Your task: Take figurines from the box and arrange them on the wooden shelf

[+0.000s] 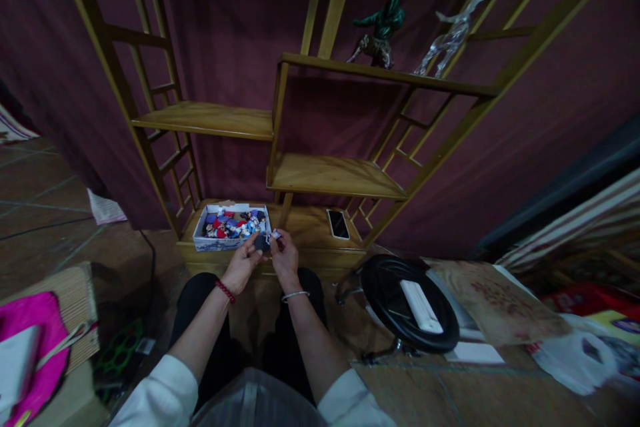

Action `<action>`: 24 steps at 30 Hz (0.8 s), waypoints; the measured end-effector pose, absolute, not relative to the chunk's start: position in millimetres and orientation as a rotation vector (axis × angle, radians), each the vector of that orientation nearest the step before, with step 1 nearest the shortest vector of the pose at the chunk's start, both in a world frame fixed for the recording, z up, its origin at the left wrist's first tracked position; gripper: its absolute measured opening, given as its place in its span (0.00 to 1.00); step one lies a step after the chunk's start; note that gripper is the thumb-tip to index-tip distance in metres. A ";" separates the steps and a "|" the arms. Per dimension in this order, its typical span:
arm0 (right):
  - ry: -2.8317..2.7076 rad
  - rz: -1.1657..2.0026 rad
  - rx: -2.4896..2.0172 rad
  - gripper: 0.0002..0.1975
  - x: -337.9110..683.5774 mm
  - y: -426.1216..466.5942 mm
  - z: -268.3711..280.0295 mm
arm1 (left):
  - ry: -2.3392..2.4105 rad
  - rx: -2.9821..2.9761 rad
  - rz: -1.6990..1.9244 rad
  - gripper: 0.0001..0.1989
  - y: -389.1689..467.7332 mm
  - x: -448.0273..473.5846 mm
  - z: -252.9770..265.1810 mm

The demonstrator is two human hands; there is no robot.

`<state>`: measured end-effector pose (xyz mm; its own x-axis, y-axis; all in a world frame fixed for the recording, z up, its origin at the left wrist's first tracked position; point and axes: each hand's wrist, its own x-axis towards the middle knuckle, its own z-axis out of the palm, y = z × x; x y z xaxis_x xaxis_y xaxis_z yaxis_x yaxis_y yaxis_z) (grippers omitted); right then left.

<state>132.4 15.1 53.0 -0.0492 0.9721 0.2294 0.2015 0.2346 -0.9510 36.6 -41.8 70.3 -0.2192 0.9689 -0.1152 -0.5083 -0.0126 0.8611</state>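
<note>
Lowest shelf (313, 230): light wood; an open box (213, 245) on the left, a phone (339, 223) lying flat on the right — the two well apart.
High shelf (325, 65): a dark green figure (385, 23) left, a clear figure (453, 39) right.
Round stool (383, 290): black seat, a white oblong pack (421, 307) lying on it.
Floor (400, 390): brown tiles — the stool on the right, a printed sheet (106, 208) at left, a white plastic bag (575, 357) at near right.

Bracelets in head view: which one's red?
The beaded bracelet at the left hand. The other, a thin silvery band, is at the right hand and isn't red.
</note>
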 end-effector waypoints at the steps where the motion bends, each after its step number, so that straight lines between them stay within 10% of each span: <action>1: -1.476 0.951 -1.158 0.14 132.0 15.0 52.7 | 0.995 0.648 1.554 0.33 -41.4 36.1 68.7; 24: -1.470 1.005 -1.164 0.14 126.5 11.1 54.9 | 1.023 0.626 1.587 0.24 -38.1 30.8 67.4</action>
